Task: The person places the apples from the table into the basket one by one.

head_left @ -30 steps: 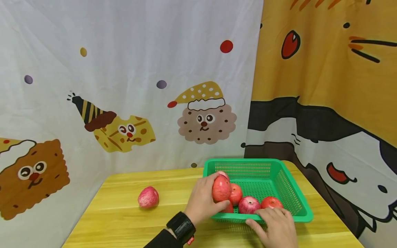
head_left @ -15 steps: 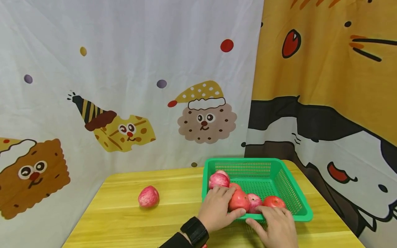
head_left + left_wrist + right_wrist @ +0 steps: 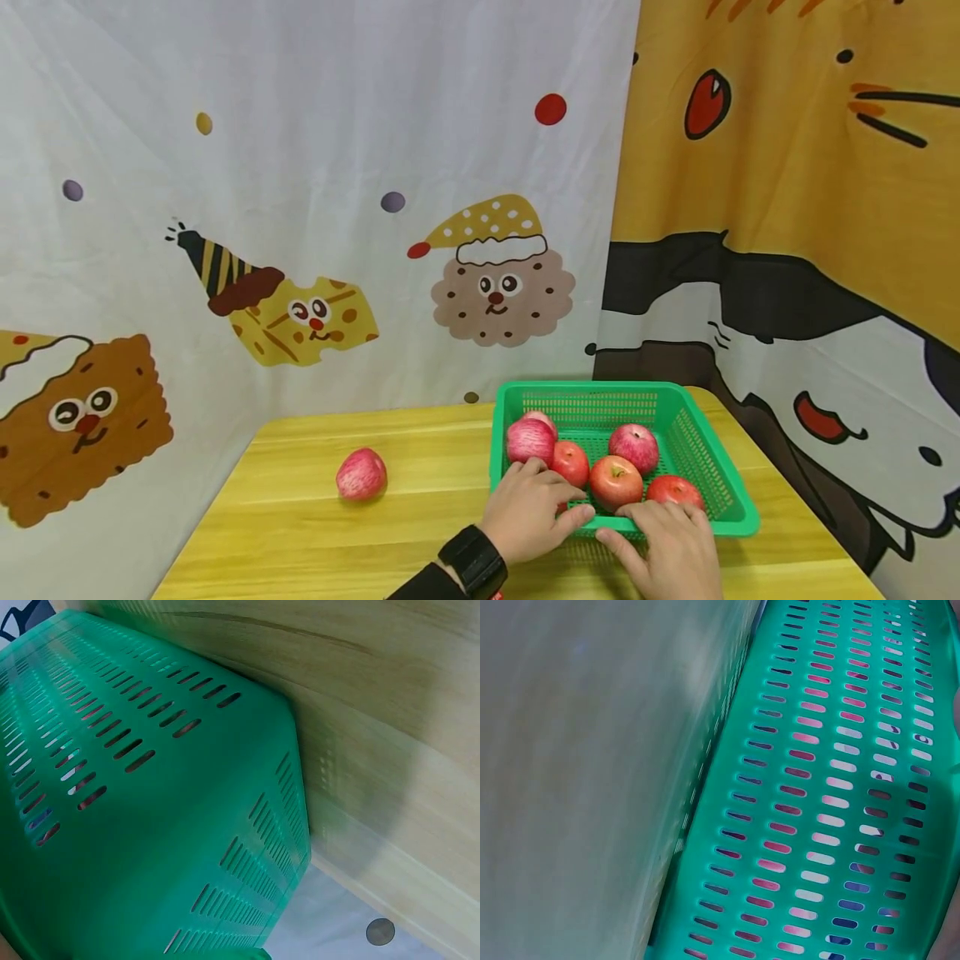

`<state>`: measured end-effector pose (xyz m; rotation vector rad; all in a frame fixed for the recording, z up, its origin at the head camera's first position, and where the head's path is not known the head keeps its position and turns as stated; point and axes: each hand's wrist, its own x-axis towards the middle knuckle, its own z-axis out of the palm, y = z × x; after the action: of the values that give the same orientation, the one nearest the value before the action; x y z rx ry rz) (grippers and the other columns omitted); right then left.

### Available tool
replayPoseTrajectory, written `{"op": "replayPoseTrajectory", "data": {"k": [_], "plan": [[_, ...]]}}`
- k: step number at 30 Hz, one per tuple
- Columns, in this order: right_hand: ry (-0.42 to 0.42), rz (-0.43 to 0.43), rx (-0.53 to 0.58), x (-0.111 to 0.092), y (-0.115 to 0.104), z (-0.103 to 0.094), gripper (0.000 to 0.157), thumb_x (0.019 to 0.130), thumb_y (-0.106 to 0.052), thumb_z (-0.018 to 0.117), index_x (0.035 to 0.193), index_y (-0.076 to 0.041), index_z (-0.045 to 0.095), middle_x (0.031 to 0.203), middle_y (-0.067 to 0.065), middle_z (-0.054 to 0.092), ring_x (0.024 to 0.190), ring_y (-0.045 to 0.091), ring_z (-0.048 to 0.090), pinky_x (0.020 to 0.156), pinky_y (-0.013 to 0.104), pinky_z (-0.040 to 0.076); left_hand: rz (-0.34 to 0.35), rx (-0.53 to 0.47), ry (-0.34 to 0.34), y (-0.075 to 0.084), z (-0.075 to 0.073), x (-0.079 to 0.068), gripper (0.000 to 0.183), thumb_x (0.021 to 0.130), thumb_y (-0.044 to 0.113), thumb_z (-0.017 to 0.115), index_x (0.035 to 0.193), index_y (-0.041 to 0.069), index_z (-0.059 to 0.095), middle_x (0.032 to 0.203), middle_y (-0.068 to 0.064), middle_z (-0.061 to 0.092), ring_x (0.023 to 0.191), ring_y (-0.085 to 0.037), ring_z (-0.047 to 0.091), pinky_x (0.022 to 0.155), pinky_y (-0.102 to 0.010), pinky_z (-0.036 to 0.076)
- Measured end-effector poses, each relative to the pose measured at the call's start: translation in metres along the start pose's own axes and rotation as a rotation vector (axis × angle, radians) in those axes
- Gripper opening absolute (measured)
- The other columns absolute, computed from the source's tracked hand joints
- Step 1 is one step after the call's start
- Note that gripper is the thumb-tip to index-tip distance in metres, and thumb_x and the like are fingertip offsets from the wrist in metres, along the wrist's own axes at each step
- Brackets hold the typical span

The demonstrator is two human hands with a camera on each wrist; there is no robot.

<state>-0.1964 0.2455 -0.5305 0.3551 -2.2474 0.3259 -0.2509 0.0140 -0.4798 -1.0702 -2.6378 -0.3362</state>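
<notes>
Both hands are at the front rim of a green plastic basket point(image 3: 720, 471) in the head view. My left hand point(image 3: 528, 512) grips the rim toward its left, fingers reaching over inside and thumb at the front. Further right, my right hand point(image 3: 667, 546) holds the same rim, with its thumb outside. Several red apples lie inside, among them an orange-red apple point(image 3: 617, 482) near the front and a dark pink apple point(image 3: 634, 448) behind it. A red apple point(image 3: 562, 504) is mostly hidden by the left fingers. Each wrist view shows the slotted basket wall point(image 3: 172, 817) from outside.
One pink-red apple point(image 3: 362, 474) lies on the wooden table point(image 3: 300, 533), left of the basket. Behind the table hangs a white cartoon-print curtain point(image 3: 337, 125), with a yellow printed one point(image 3: 787, 192) at the right.
My left hand has put its apple down in the basket and moved right to the front rim. Apples inside have shifted, one lying further back. The right hand stays on the rim.
</notes>
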Motion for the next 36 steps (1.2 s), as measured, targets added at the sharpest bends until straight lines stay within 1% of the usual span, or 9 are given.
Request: {"op": "replayPoseTrajectory", "data": {"k": [10, 16, 23, 28, 36], "plan": [[-0.036, 0.026, -0.012, -0.001, 0.000, 0.000, 0.041, 0.076, -0.060, 0.088, 0.092, -0.024, 0.074, 0.086, -0.011, 0.073, 0.082, 0.017, 0.067, 0.083, 0.044, 0.042, 0.002, 0.064, 0.047, 0.001, 0.004, -0.001, 0.049, 0.109, 0.065, 0.042, 0.110, 0.037, 0.082, 0.108, 0.017, 0.078, 0.092, -0.008, 0.055, 0.078, -0.025, 0.044], [-0.035, 0.029, -0.012, -0.002, 0.000, -0.002, 0.041, 0.075, -0.060, 0.088, 0.091, -0.024, 0.074, 0.085, -0.011, 0.074, 0.081, 0.017, 0.067, 0.082, 0.043, 0.042, 0.011, 0.102, 0.069, 0.002, 0.006, -0.001, 0.050, 0.110, 0.064, 0.041, 0.108, 0.035, 0.081, 0.106, 0.016, 0.077, 0.092, -0.010, 0.057, 0.078, -0.026, 0.046], [-0.032, 0.027, -0.014, -0.001, 0.000, -0.001, 0.041, 0.076, -0.061, 0.087, 0.091, -0.024, 0.075, 0.085, -0.011, 0.074, 0.081, 0.017, 0.067, 0.082, 0.044, 0.043, 0.023, 0.128, 0.095, 0.002, 0.007, -0.002, 0.048, 0.110, 0.064, 0.040, 0.105, 0.035, 0.079, 0.104, 0.015, 0.076, 0.089, -0.010, 0.055, 0.076, -0.026, 0.044], [-0.022, 0.017, -0.013, -0.001, 0.000, 0.000, 0.042, 0.077, -0.063, 0.086, 0.091, -0.024, 0.075, 0.085, -0.011, 0.074, 0.081, 0.017, 0.067, 0.081, 0.044, 0.044, 0.033, 0.164, 0.138, 0.001, 0.010, -0.004, 0.050, 0.111, 0.062, 0.040, 0.104, 0.033, 0.079, 0.103, 0.014, 0.076, 0.089, -0.011, 0.057, 0.076, -0.027, 0.044], [-0.014, 0.011, -0.012, -0.001, -0.001, -0.001, 0.044, 0.080, -0.066, 0.082, 0.091, -0.024, 0.075, 0.086, -0.010, 0.075, 0.081, 0.017, 0.067, 0.081, 0.043, 0.044, 0.052, 0.259, 0.278, 0.001, 0.020, -0.011, 0.045, 0.110, 0.059, 0.046, 0.093, 0.033, 0.079, 0.098, 0.015, 0.074, 0.091, -0.011, 0.062, 0.077, -0.027, 0.049]]}}
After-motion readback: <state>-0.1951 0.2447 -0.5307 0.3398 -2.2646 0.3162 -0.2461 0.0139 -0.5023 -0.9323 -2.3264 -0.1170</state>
